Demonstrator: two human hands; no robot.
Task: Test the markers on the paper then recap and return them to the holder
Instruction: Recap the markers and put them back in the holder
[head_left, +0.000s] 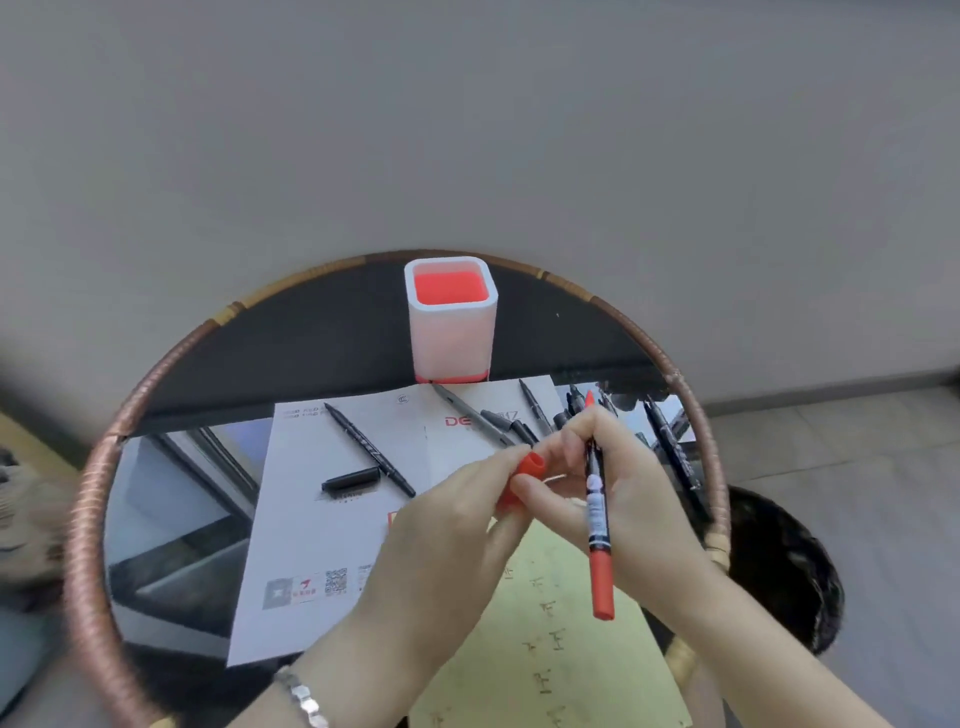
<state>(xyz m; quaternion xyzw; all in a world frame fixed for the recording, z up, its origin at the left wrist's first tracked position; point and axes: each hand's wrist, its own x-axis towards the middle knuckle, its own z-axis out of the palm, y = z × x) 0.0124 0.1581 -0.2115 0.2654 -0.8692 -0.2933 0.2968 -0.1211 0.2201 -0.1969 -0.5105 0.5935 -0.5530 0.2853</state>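
Markers lay in plain count only on the left: one black marker (370, 451) lay uncapped on the white sheet (311, 525), running from far left to near right, with one black cap (350, 479) just beside it. To the right, a cluster (524, 423) of black markers and caps lay behind the hands, too overlapped to count, and more dark pens (672, 447) lay by the table's right rim (719, 467). One white holder (451, 317) with a red inside stood upright at the far edge of the sheet. The right hand (618, 493) gripped one red marker (596, 506), fingers closed round the upper barrel; its long axis ran nearly straight near to far, bare red tip pointing far and the capped red end sticking out near, below the hand. The left hand (457, 519) pinched one red cap (522, 478) between thumb and fingertips, its open mouth facing up and right, close to the right fingers. A yellow paper (566, 649) with small dark marks lay under the wrists, nearest the viewer. A silver bracelet (304, 696) circled the left wrist.
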